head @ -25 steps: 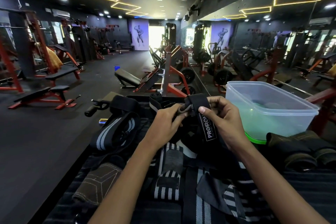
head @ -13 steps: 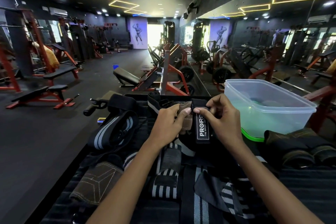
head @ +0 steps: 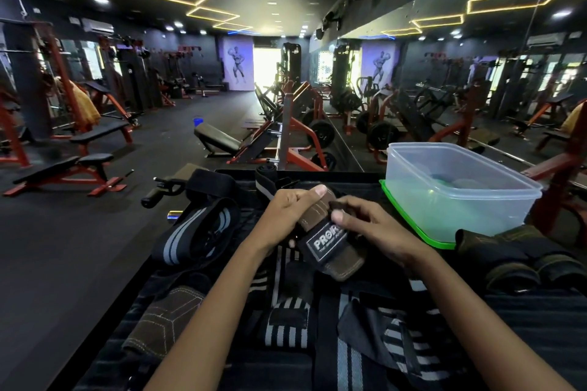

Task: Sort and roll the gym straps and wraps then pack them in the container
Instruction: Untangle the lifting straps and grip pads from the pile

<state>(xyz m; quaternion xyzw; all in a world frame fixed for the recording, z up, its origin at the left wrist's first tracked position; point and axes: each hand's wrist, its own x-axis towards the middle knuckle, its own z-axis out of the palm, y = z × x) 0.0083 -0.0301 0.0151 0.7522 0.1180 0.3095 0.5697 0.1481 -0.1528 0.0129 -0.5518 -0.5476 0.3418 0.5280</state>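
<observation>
Both hands hold a brown lifting grip pad with a black labelled wrist strap (head: 330,243) above the pile. My left hand (head: 287,216) grips its upper brown end, thumb on top. My right hand (head: 368,225) pinches the strap's black end at the top right of the pad. A clear plastic container (head: 457,187) stands open at the right on a green lid (head: 409,228). Loose black and grey striped wraps (head: 286,324) lie below my arms. A rolled black wrap with grey stripes (head: 200,232) lies to the left.
A brown stitched pad (head: 162,327) lies at the lower left. Dark olive rolled straps (head: 514,263) sit right of my hands, in front of the container. A black handle bar (head: 162,190) lies at the far left edge. Gym benches and machines fill the floor beyond.
The pad and strap have come down and tilted, its label now slanting toward the lower right. My right hand has shifted from the strap's front to its upper end.
</observation>
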